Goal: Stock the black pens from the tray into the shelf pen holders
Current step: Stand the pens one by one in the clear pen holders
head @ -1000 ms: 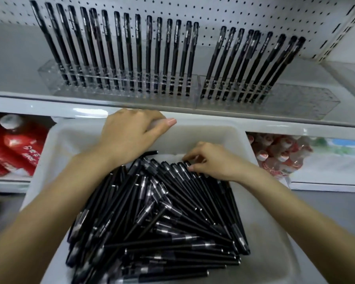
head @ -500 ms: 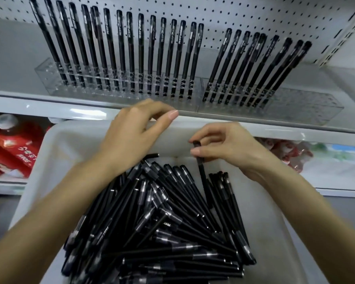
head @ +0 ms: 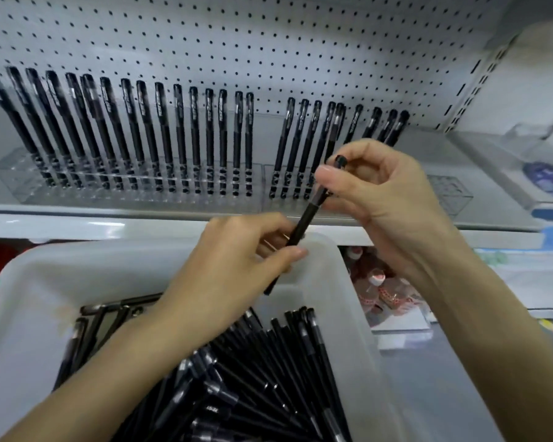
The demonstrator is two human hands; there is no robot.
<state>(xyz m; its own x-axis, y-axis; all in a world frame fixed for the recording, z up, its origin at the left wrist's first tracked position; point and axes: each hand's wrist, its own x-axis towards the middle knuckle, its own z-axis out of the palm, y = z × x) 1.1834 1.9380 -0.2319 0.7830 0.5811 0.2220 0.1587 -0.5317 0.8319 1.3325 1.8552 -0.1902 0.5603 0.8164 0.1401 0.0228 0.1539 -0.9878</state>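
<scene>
Grip: my right hand and left hand both pinch one pen; left holder full, right holder empty at its 3 o'clock end, tray heaped.

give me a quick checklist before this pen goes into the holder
1. Pen held clear of the other pens in the tray: ok.
2. Right hand pinches its upper end: ok.
3. Left hand grips its lower part: ok.
4. Free slots in the right holder: ok, at its right end.
5. Pen upright over a free slot: not ok, it is tilted and left of them.
</scene>
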